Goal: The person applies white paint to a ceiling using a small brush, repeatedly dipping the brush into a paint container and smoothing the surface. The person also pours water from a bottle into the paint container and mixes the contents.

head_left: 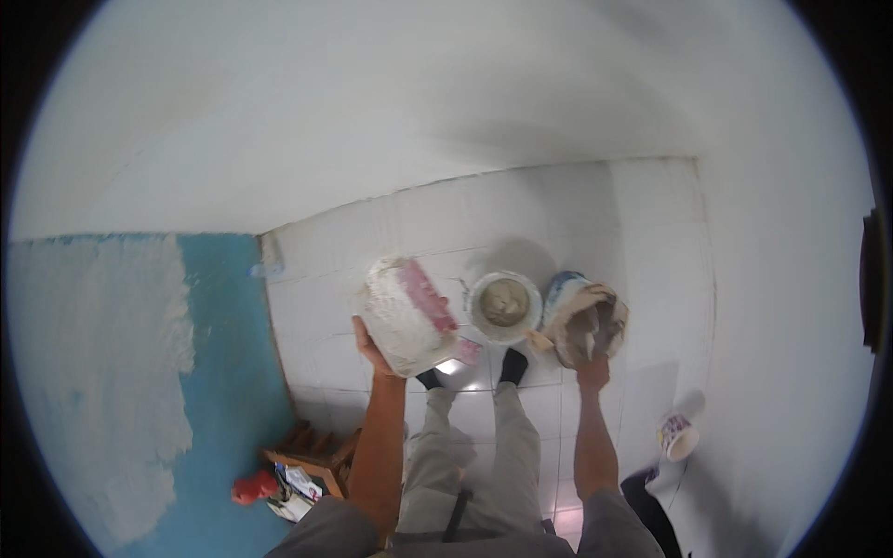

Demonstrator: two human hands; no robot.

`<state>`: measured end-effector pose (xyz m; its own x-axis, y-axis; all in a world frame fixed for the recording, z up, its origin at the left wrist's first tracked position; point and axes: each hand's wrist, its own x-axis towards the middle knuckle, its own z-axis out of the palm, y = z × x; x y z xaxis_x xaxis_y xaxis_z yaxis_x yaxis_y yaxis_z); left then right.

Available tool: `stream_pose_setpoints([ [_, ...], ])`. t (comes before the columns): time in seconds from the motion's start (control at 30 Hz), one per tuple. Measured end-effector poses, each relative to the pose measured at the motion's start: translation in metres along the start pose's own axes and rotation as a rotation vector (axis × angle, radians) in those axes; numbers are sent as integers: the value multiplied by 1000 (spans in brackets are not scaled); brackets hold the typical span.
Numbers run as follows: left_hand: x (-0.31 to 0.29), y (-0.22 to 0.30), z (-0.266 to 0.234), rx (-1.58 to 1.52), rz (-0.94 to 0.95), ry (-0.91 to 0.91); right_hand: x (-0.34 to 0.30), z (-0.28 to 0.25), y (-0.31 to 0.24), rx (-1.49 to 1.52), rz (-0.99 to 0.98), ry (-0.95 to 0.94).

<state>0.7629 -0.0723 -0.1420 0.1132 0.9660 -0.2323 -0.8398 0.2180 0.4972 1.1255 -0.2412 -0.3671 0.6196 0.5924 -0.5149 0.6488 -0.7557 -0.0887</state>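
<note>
My left hand [372,346] is closed on the near left edge of a broad flat piece [402,316]. This piece is coated in whitish paste or powder and has a pink band along its right side; its exact kind is unclear. My right hand [593,374] is closed at the near rim of an open paper-like sack [563,312], beige with blue and white on the outside. Shadow hides most of the sack's inside, though something pale shows there. Between the two hands, a round white bucket [476,327] stands on the floor with a lumpy grey-beige mix [505,302] in it.
White tiles [423,209] cover the floor, and my feet in dark socks [513,365] stand near the bucket. A patterned cup-like container [680,438] lies at right. At lower left are a wooden rack [321,460] with papers and a red object [254,487], beside a part-white, blue wall [219,344].
</note>
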Motion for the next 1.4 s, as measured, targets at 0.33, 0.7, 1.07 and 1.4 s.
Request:
stream_pose_setpoints([
  [0.33, -11, 29, -39, -248, 140, 150, 34, -36, -14, -245, -146, -158],
  [0.7, -78, 109, -27, -267, 182, 260, -261, -277, -395, 693, -1087, -433],
  [1.07, -149, 235, -115, -427, 435, 452, -413, -181, -532, 333, -1251, -407],
  [1.4, -128, 426, -220, -363, 476, 420, -527, -104, -698, 429, -1576, -286],
])
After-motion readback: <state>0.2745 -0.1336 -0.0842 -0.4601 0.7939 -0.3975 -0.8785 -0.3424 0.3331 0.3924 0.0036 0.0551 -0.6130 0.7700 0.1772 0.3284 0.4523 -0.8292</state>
